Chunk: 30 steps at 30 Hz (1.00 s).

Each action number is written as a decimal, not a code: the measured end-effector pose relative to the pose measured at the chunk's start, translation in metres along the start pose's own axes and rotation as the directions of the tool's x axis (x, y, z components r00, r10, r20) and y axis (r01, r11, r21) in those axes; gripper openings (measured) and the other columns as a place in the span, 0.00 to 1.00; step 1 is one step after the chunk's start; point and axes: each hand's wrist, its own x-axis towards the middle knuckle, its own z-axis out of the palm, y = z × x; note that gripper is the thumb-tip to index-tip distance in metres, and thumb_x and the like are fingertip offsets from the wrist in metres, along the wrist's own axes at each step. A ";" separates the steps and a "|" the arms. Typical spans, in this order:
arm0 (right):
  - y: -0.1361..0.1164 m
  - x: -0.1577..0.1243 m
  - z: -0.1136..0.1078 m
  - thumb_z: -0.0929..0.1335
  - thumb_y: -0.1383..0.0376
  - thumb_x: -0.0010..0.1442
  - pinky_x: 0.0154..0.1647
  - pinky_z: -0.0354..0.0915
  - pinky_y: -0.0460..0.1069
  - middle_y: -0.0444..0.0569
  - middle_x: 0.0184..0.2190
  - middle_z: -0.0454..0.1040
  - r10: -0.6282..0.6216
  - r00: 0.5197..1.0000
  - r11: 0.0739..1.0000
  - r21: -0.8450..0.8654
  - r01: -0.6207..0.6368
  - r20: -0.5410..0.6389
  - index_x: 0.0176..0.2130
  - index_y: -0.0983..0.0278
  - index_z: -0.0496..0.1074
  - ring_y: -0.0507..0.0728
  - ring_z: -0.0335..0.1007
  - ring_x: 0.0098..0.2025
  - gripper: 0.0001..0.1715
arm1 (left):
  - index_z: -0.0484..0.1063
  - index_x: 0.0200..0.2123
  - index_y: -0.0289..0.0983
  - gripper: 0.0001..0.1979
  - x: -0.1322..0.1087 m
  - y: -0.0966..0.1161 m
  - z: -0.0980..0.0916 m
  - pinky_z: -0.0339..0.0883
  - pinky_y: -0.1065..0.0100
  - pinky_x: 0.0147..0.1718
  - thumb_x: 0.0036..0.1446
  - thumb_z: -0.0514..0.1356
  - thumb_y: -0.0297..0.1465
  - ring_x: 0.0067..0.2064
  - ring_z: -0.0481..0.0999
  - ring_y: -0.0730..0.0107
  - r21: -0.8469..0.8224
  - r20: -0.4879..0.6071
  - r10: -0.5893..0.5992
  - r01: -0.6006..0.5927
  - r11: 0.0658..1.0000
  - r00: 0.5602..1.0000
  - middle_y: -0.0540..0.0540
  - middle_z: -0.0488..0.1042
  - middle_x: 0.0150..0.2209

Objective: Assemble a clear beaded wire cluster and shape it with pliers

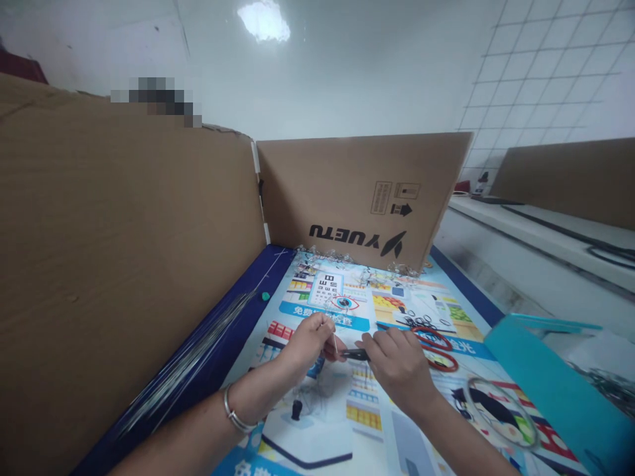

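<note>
My left hand (pixel 312 340) is closed in a pinch on a thin wire (pixel 335 344), which stands up from the fingertips. Wrapped round the dark-nosed pliers (pixel 355 354) is my right hand (pixel 397 363), its fingers closed. The pliers' tip points left and meets the left fingertips; whether it grips the wire is too small to tell. Two red loop handles (pixel 440 360) show just beyond the right hand, and I cannot tell whether they belong to the same tool. Small dark rings or bent wire pieces (pixel 421 321) lie behind the right hand.
Cardboard panels (pixel 347 192) stand at the back and left. Long thin wires (pixel 198 360) lie along the left edge. Bent wire pieces (pixel 367 272) line the back. At the right are a wire coil (pixel 501 410) and a turquoise box (pixel 555 396) holding dark wire pieces.
</note>
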 end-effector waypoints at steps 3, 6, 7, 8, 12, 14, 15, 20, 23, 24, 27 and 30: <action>-0.001 0.000 -0.002 0.64 0.67 0.61 0.32 0.48 0.53 0.48 0.25 0.69 -0.041 0.999 0.997 -0.070 0.040 -0.005 0.36 0.64 0.72 0.56 0.57 0.30 0.06 | 0.60 0.26 0.37 0.12 0.000 -0.002 0.002 0.63 0.72 0.22 0.50 0.56 0.40 0.20 0.73 0.71 0.005 -0.020 -0.018 0.018 1.000 1.000 0.52 0.72 0.19; -0.001 0.001 -0.003 0.64 0.67 0.61 0.33 0.48 0.53 0.48 0.25 0.70 -0.065 0.998 0.992 -0.109 0.064 -0.004 0.37 0.64 0.72 0.56 0.57 0.31 0.06 | 0.59 0.26 0.37 0.12 -0.001 -0.002 0.003 0.64 0.71 0.22 0.50 0.55 0.40 0.20 0.74 0.71 0.005 -0.028 -0.032 0.032 0.999 0.999 0.51 0.73 0.21; -0.002 0.001 -0.003 0.64 0.67 0.61 0.33 0.48 0.53 0.48 0.25 0.70 -0.070 0.998 0.991 -0.118 0.069 -0.004 0.37 0.64 0.72 0.56 0.58 0.31 0.06 | 0.59 0.27 0.37 0.12 -0.002 -0.002 0.004 0.64 0.71 0.23 0.51 0.55 0.39 0.21 0.74 0.71 0.006 -0.031 -0.037 0.037 0.999 0.999 0.51 0.74 0.21; -0.002 0.001 -0.003 0.64 0.67 0.61 0.33 0.48 0.53 0.48 0.25 0.69 -0.073 0.997 0.990 -0.125 0.072 -0.003 0.36 0.64 0.72 0.56 0.58 0.30 0.06 | 0.59 0.27 0.37 0.12 -0.002 -0.002 0.004 0.64 0.71 0.23 0.51 0.55 0.39 0.21 0.74 0.71 0.006 -0.034 -0.042 0.042 0.999 0.999 0.50 0.74 0.21; -0.002 0.001 -0.003 0.64 0.66 0.61 0.33 0.49 0.53 0.47 0.25 0.69 -0.079 0.997 0.986 -0.144 0.078 0.000 0.37 0.64 0.72 0.55 0.58 0.30 0.07 | 0.59 0.27 0.37 0.12 -0.004 -0.001 0.006 0.64 0.71 0.22 0.50 0.56 0.40 0.20 0.74 0.70 0.014 -0.053 -0.055 0.055 0.998 0.997 0.50 0.75 0.22; -0.003 0.001 -0.002 0.64 0.66 0.61 0.33 0.49 0.53 0.47 0.25 0.69 -0.079 0.997 0.986 -0.148 0.078 0.001 0.37 0.64 0.72 0.55 0.58 0.30 0.07 | 0.59 0.27 0.37 0.12 -0.004 -0.001 0.006 0.64 0.71 0.23 0.51 0.55 0.40 0.20 0.74 0.71 0.017 -0.057 -0.056 0.057 0.998 0.997 0.49 0.75 0.22; -0.003 0.001 -0.002 0.64 0.66 0.61 0.33 0.49 0.53 0.47 0.24 0.69 -0.078 0.997 0.986 -0.150 0.078 0.002 0.36 0.65 0.72 0.55 0.58 0.30 0.07 | 0.59 0.27 0.37 0.12 -0.004 -0.001 0.007 0.64 0.71 0.23 0.51 0.55 0.40 0.21 0.75 0.70 0.018 -0.057 -0.056 0.057 0.998 0.997 0.49 0.75 0.23; -0.004 0.001 -0.001 0.64 0.66 0.61 0.33 0.49 0.53 0.47 0.24 0.67 -0.073 0.997 0.986 -0.150 0.071 -0.004 0.36 0.65 0.72 0.55 0.57 0.30 0.07 | 0.59 0.27 0.37 0.14 -0.004 -0.002 0.007 0.64 0.71 0.23 0.50 0.56 0.41 0.21 0.76 0.70 0.019 -0.055 -0.061 0.062 0.998 0.997 0.49 0.75 0.23; -0.004 0.000 0.000 0.64 0.65 0.62 0.32 0.48 0.53 0.47 0.24 0.67 -0.067 0.998 0.986 -0.151 0.064 -0.016 0.36 0.65 0.72 0.55 0.57 0.30 0.08 | 0.59 0.27 0.37 0.13 -0.003 -0.003 0.007 0.64 0.71 0.23 0.51 0.56 0.40 0.21 0.76 0.69 0.026 -0.054 -0.070 0.071 0.997 0.996 0.49 0.75 0.23; -0.005 0.000 0.001 0.64 0.65 0.62 0.32 0.48 0.52 0.47 0.24 0.67 -0.066 0.998 0.987 -0.151 0.062 -0.020 0.36 0.65 0.72 0.55 0.57 0.30 0.08 | 0.59 0.27 0.37 0.12 -0.003 -0.003 0.006 0.64 0.71 0.23 0.51 0.55 0.40 0.21 0.76 0.69 0.030 -0.055 -0.072 0.074 0.997 0.996 0.49 0.75 0.23; -0.005 0.000 0.002 0.64 0.65 0.62 0.32 0.47 0.52 0.47 0.24 0.67 -0.064 0.998 0.987 -0.147 0.059 -0.026 0.35 0.66 0.71 0.55 0.56 0.30 0.08 | 0.59 0.28 0.37 0.10 -0.004 -0.002 0.006 0.65 0.72 0.23 0.53 0.53 0.38 0.21 0.76 0.70 0.046 -0.051 -0.072 0.074 0.996 0.996 0.49 0.75 0.23; -0.005 0.000 0.002 0.64 0.65 0.62 0.32 0.47 0.52 0.47 0.23 0.67 -0.057 0.998 0.989 -0.138 0.055 -0.010 0.35 0.66 0.71 0.55 0.56 0.30 0.09 | 0.59 0.28 0.37 0.09 -0.004 -0.002 0.006 0.65 0.72 0.23 0.54 0.52 0.36 0.21 0.76 0.71 0.067 -0.047 -0.065 0.068 0.995 0.997 0.49 0.75 0.23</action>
